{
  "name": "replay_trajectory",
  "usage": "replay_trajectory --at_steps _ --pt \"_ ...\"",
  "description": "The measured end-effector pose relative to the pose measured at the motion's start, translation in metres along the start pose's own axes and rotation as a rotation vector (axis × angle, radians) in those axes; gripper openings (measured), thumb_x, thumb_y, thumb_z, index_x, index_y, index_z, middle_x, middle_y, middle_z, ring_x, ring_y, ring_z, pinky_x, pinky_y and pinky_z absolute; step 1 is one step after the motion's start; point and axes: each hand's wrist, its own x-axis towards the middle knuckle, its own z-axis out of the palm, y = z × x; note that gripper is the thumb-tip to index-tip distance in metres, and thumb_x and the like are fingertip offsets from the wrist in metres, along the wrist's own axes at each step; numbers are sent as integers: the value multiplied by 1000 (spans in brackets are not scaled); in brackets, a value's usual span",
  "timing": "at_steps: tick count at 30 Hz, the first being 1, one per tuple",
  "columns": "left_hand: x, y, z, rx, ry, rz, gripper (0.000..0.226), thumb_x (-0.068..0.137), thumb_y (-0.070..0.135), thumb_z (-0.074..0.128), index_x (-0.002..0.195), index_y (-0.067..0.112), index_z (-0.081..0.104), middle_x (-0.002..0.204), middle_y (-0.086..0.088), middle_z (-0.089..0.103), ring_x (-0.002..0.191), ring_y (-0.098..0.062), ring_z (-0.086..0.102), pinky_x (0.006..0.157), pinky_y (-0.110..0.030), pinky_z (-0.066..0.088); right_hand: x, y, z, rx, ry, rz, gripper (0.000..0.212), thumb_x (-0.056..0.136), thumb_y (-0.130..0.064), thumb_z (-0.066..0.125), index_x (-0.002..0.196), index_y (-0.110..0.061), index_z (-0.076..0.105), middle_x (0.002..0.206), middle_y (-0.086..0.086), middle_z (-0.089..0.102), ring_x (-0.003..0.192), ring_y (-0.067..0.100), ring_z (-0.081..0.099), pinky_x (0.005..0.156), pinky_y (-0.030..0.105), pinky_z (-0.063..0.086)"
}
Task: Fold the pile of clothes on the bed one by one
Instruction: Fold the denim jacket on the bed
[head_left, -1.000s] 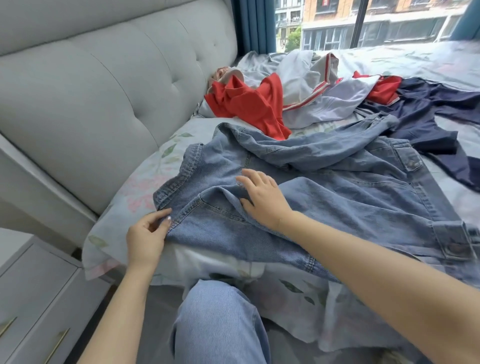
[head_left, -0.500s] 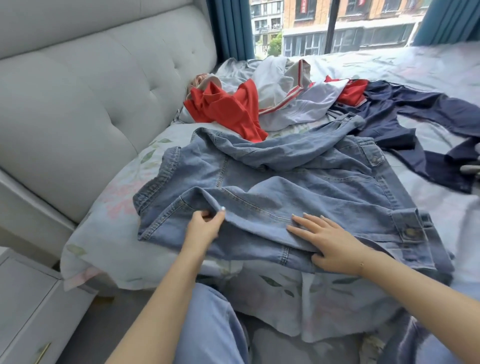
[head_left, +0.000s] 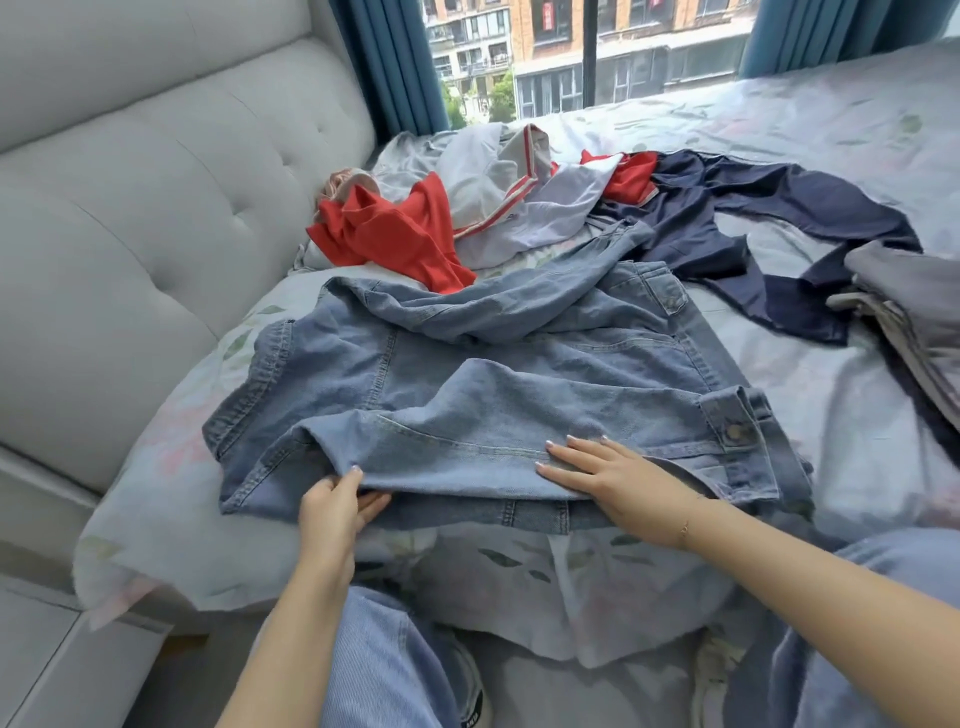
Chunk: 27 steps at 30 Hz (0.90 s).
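Head view: the denim jacket (head_left: 498, 384) lies spread on the bed (head_left: 857, 135), near edge, in front of you. Your left hand (head_left: 332, 506) pinches the folded-over hem, thumb on top, fingers underneath. Your right hand (head_left: 618, 480) lies flat on the same fold, fingers straight, gripping nothing. Red top (head_left: 395, 234), white garment (head_left: 519, 202) and navy garment (head_left: 727, 228) lie beyond.

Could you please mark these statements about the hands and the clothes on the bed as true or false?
1. The left hand pinches the denim jacket by its near edge. True.
2. The right hand lifts the jacket off the bed. False: it lies flat on the denim.
3. A red garment lies beyond the jacket. True.
4. The navy garment is neatly folded. False: it lies spread and crumpled.
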Motion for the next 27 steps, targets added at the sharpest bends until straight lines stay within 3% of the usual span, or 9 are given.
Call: replay_trajectory --at_steps 3,6,9,11,13,17,20,24,27 --pt "-17 10 2 541 -77 65 38 103 30 42 92 -1 59 81 -12 72 54 -22 69 53 -27 56 -6 5 -4 50 44 -38 71 96 1 34 152 -37 15 161 -6 11 149 21 9 120 40 13" --pt "-52 32 21 1319 8 519 53 99 47 41 61 14 59 58 4 68 64 -21 65 68 -31 50 -10 11 -13 94 230 -82 70 93 6 41 151 -30 27 156 -6 30 145 21 25 118 35 23" --pt "-73 37 66 1282 -73 929 38 97 45 45 72 18 55 76 1 65 79 -25 58 68 -35 44 -12 12 -12 84 269 -143 63 94 2 42 149 -28 33 153 -6 36 143 20 29 117 39 26" --pt "-58 21 91 1350 -343 1081 35 97 48 39 104 24 63 114 1 66 111 -20 56 90 -35 43 -14 7 -5 38 116 -158 55 100 -17 37 151 -34 25 158 -7 24 147 19 18 119 44 19" --pt "-24 0 94 1588 -531 1026 52 98 56 27 141 34 44 158 -1 29 148 -17 18 118 -36 17 -18 3 1 16 9 -105 53 102 -48 27 152 -41 10 161 -12 7 149 12 1 121 42 3" --pt "31 -33 58 1692 -450 805 94 71 88 -6 152 41 -6 160 4 -22 146 -14 -24 120 -35 -7 -23 23 -8 9 96 245 78 80 -73 -19 151 -44 -1 161 -12 -5 148 11 -12 119 40 -11" --pt "37 -41 48 1654 -338 725 90 76 86 9 150 40 -13 156 5 -31 143 -14 -31 119 -35 -12 -36 52 -6 -49 10 446 109 54 -80 -38 151 -39 -8 161 -8 -11 146 12 -16 119 34 -11" --pt "35 -44 53 1632 -201 658 92 78 86 7 150 34 -15 157 1 -30 143 -18 -32 115 -34 -19 -44 63 -4 -30 -61 447 109 53 -81 -37 150 -39 -12 158 -11 -16 138 3 -24 114 29 -20" --pt "32 -36 63 1717 -196 595 83 87 76 7 155 28 -3 162 -5 -16 148 -24 -17 120 -39 -8 -46 67 -10 5 -81 401 109 57 -86 -28 151 -37 -4 155 -14 -14 141 3 -19 112 25 -20"
